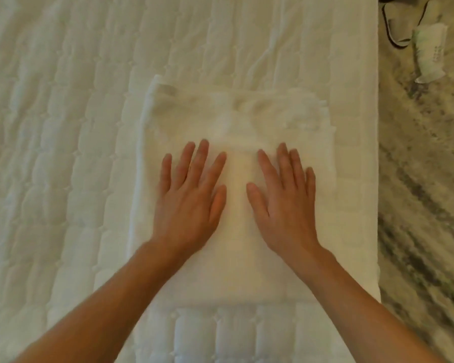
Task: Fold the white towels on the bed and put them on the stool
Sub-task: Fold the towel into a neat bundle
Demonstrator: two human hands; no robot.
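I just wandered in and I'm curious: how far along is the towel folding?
Partly done: the white towel already lies folded into a rectangle on the bed. In hand: the left hand and right hand press it flat, fingers straight. Left: carrying it to the stool, which is not in view.

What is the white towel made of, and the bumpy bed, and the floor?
The towel looks like soft, matte terry cloth, probably cotton: thick, fuzzy folds. The bed cover seems quilted fabric with a slight sheen: puffy stitched squares. The floor looks like marble or marble-look tile: grey and cream streaks, but it is blurred.
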